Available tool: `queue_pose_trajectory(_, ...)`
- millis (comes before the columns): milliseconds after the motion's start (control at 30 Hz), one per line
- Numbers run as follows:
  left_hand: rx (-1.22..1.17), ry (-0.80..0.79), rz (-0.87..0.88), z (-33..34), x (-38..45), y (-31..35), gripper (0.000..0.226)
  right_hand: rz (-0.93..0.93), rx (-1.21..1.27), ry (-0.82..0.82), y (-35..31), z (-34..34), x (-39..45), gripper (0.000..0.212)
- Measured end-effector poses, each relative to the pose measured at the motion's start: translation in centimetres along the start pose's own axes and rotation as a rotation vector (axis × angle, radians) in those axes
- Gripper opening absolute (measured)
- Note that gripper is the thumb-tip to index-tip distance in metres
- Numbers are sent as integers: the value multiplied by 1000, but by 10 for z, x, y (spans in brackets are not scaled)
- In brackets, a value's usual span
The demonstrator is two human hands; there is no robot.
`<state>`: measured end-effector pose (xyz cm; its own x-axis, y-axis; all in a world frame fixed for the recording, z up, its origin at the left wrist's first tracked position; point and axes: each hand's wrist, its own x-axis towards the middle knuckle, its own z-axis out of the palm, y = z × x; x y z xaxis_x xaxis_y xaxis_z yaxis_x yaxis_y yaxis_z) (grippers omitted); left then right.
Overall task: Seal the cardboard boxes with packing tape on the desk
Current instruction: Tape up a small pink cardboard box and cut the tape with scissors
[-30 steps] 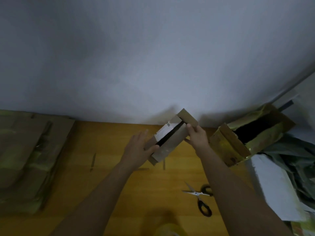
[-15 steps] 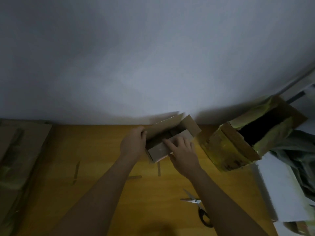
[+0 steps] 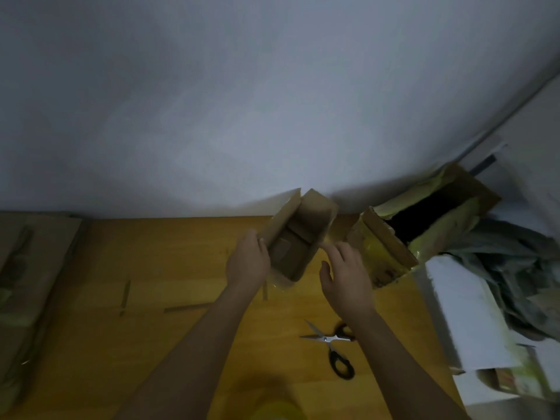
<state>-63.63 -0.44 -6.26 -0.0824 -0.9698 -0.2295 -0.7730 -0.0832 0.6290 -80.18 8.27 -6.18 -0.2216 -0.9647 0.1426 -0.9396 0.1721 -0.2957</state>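
A small brown cardboard box [image 3: 298,241] lies on the wooden desk [image 3: 169,268] near the wall, its long flaps standing open. My left hand [image 3: 248,263] grips its left flap and side. My right hand [image 3: 347,275] hovers just right of the box with relaxed fingers, fingertips close to the right flap, holding nothing. A yellowish roll, probably packing tape [image 3: 277,409], shows blurred at the bottom edge. A larger open box [image 3: 391,253] with yellow tape on it sits to the right.
Black-handled scissors [image 3: 331,344] lie open on the desk below my right hand. Flattened cardboard [image 3: 27,283] is stacked at the left. White sheets [image 3: 466,316] and grey crumpled wrap [image 3: 521,277] crowd the right side. Thin strips [image 3: 125,297] lie on the desk.
The small box's flaps have gone from nearly closed to wide open. My right hand came off the box top and moved right; my left hand stayed on the left side.
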Motion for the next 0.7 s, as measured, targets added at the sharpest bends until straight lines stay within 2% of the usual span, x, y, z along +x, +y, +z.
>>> queue_pose_trajectory(100,-40,47,15,0,-24,1,18,-34,-212,356,1,-31,-28,45)
queue_pose_trajectory(167,-52,53,25,-1,-35,4,19,62,-310,456,8,-52,-30,57)
queue_pose_trajectory(200,-53,50,31,0,-40,6,21,139,-347,432,15,-62,-24,65)
queue_pose_trajectory(267,-36,40,26,-1,-47,11,24,276,-355,240,28,-78,-11,74)
queue_pose_trajectory(333,-29,29,6,0,-54,18,24,309,-239,7,44,-83,-5,53)
queue_pose_trajectory(367,-43,24,-1,1,-58,21,23,270,-193,-41,53,-85,-6,46)
queue_pose_trajectory(433,-77,22,-9,3,-66,27,23,151,-140,-55,65,-95,-18,45)
queue_pose_trajectory(533,-81,9,-17,11,-75,36,22,10,-107,35,92,-106,-54,48)
queue_pose_trajectory(700,-190,-81,-57,40,-84,57,23,155,-155,92,131,-124,-93,35)
